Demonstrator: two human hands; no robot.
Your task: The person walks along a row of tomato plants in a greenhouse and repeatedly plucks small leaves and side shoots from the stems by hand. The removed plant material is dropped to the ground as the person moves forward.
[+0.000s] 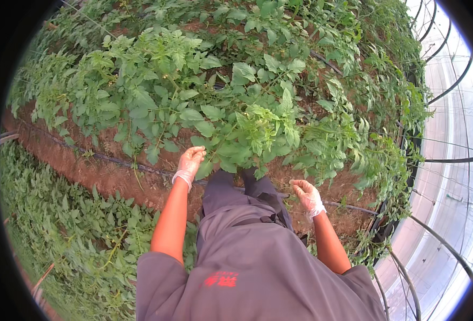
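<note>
My left hand (191, 161), in a thin clear glove, is raised at the near edge of a row of tomato plants (228, 120), beside the leaves. Its fingertips are drawn together; whether something small is between them cannot be told. My right hand (305, 194), gloved the same way, is over the soil to the right of my legs, thumb and fingers bent towards each other. No object shows plainly in it. Leafy shoots with small yellowish flowers (265, 122) stand in front of me, between and beyond the two hands.
A dark drip irrigation hose (140, 166) runs along the reddish soil (76, 160) past my feet. More tomato plants (80, 236) grow behind me on the left. At the right, curved greenhouse frame bars (441, 236) stand against translucent plastic sheeting (441, 188). Thin wires cross the plants.
</note>
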